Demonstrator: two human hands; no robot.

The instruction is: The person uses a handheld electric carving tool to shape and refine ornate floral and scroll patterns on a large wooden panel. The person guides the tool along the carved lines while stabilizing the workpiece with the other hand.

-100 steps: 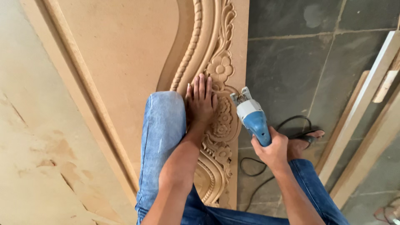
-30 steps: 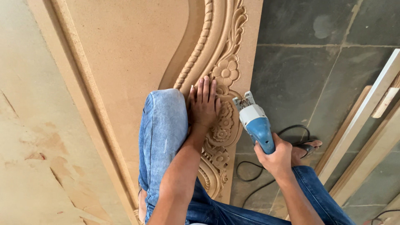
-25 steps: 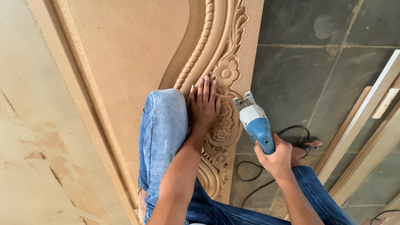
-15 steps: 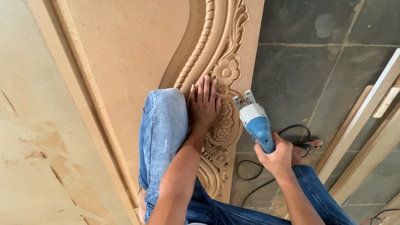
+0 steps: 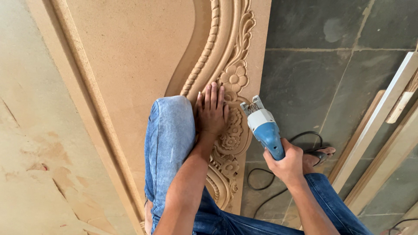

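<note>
His left hand (image 5: pixel 212 109) lies flat, fingers together, on the carved wooden panel (image 5: pixel 130 65); the right hand (image 5: pixel 285 163) grips a blue power tool (image 5: pixel 264 128) at the panel's edge.

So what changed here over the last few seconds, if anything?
Very little. The view shifted slightly, so the carved wooden panel sits a touch differently in frame. The left hand stays flat on the carved flower border, and the right hand still grips the blue and grey power tool with its tip at the panel's edge. Nothing was picked up or let go.
</note>
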